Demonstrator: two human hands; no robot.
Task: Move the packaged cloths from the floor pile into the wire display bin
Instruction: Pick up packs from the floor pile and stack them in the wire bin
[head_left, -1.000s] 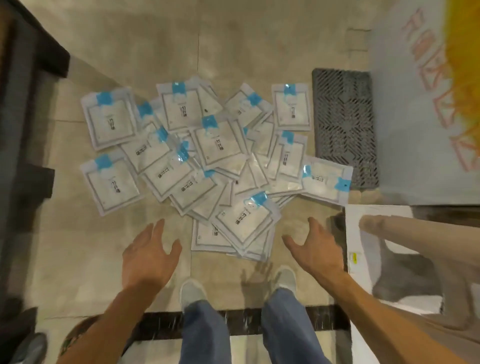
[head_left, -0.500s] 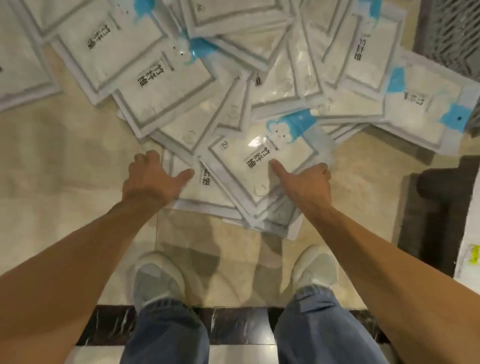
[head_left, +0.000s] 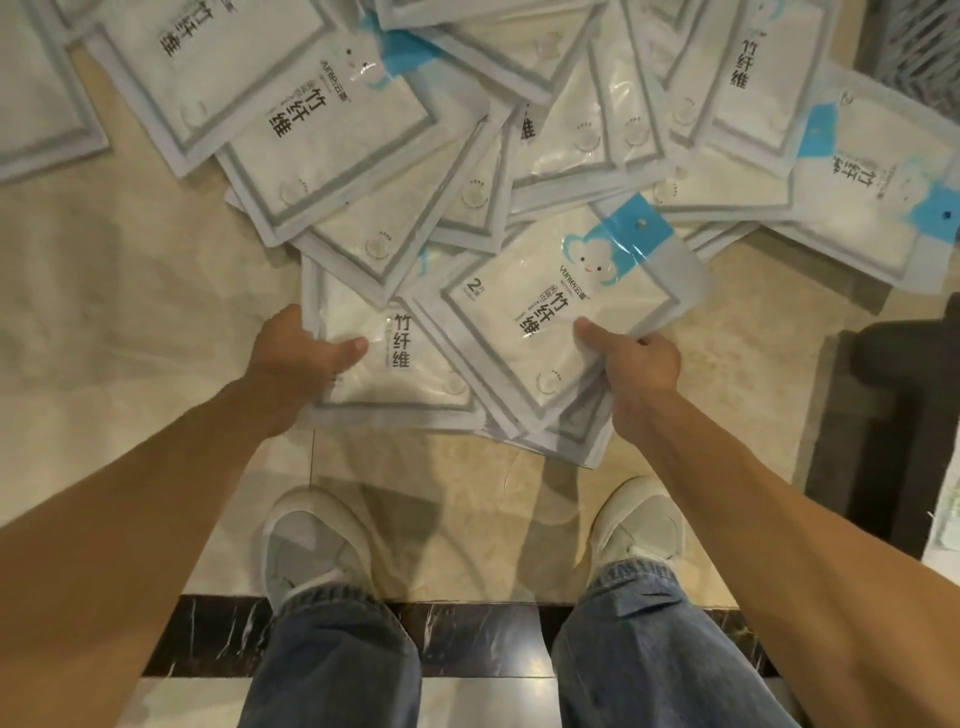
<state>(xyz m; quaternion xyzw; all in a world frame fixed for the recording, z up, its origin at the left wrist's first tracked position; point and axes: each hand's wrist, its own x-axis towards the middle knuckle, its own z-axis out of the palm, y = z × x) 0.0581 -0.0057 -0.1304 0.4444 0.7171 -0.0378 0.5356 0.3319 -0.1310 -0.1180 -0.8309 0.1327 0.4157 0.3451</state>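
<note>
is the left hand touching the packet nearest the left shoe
Touching. The head view shows the left hand gripping the left edge of the packet, thumb lying across its front.

Looking straight down at a beige tiled floor (head_left: 130, 312) covered with a pile of packaged cloths (head_left: 467, 156), flat white packs with blue header tabs and black lettering. The left hand (head_left: 296, 358) grips the edge of one pack (head_left: 384, 364), thumb on top. The right hand (head_left: 639, 364) pinches a small stack (head_left: 540, 322) beside it, thumb pressed on its top pack. Below are two pale shoes (head_left: 311, 540) and blue jeans (head_left: 332, 665), standing near a dark marble strip (head_left: 467, 634).
</note>
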